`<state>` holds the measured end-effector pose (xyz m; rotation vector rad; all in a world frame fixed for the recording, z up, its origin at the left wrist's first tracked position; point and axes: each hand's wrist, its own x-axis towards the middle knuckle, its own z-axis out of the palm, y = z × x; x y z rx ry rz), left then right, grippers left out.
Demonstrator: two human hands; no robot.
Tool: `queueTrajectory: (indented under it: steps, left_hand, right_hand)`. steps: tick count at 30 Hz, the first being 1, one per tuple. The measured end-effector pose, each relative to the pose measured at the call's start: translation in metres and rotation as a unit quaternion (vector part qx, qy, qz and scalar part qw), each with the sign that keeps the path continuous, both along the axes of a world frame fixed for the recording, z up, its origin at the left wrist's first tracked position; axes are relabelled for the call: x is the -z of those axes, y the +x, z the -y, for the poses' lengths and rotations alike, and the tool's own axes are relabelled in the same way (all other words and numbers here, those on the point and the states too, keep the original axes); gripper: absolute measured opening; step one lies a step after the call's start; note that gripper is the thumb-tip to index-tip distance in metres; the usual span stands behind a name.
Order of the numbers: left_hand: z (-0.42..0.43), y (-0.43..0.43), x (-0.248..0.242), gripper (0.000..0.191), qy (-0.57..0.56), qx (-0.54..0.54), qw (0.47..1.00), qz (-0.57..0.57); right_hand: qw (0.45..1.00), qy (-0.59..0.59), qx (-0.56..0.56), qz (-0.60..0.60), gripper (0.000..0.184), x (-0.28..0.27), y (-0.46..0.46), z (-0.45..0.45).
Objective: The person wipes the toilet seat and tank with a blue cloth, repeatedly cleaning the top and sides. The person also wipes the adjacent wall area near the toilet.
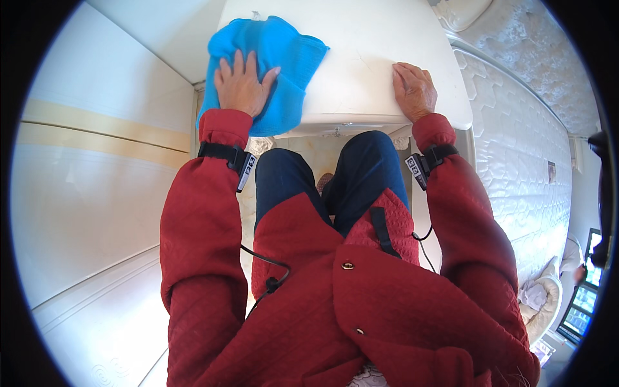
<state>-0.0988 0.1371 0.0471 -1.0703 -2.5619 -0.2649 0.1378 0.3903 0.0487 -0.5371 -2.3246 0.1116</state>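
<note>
My left hand (244, 88) lies palm down on a blue cloth (283, 72), its fingers spread. The cloth is crumpled over the left end of a white tabletop (358, 58), and its near edge hangs past the table's front. A small pale tag shows at the cloth's far edge. Toward the table's right end, my right hand (415, 91) rests on the bare surface with its fingers together and slightly curled. Nothing can be seen in it, though its palm is hidden.
Glossy white cabinet panels (106, 126) rise close on the left. To the right stands a bare quilted mattress (517, 145) beside a tufted headboard (532, 63). A drawer front with a metal handle (337, 131) sits above my knees. Black cables (271, 261) run along both my sleeves.
</note>
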Motion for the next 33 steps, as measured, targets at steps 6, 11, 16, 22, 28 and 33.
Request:
queueTrajectory:
  steps: [6, 11, 16, 22, 28, 33]
  left_hand:
    - [0.007, 0.002, 0.01, 0.077, -0.014, 0.042, 0.999, -0.003]
    - [0.015, -0.01, 0.022, 0.079, -0.013, 0.075, 0.997, 0.002]
    - [0.022, -0.023, 0.022, 0.081, 0.012, 0.005, 0.998, 0.055]
    - [0.026, -0.022, 0.015, 0.082, 0.028, -0.086, 0.984, 0.151]
    - [0.028, -0.017, 0.009, 0.076, 0.027, -0.132, 0.974, 0.18]
    - [0.028, -0.015, 0.014, 0.071, 0.039, -0.143, 0.971, 0.187]
  right_hand:
    - [1.0, 0.005, 0.007, -0.005, 0.018, 0.009, -0.001, -0.006]
    - [1.0, 0.007, 0.003, -0.004, 0.017, 0.018, 0.002, -0.009]
    - [1.0, 0.015, -0.003, -0.013, 0.017, 0.021, 0.003, -0.009]
    - [1.0, 0.015, 0.004, -0.005, 0.016, 0.021, 0.004, -0.006]
    - [1.0, 0.013, 0.008, -0.003, 0.016, 0.022, 0.003, -0.007]
    - [1.0, 0.008, 0.013, 0.025, 0.019, 0.021, 0.002, -0.012]
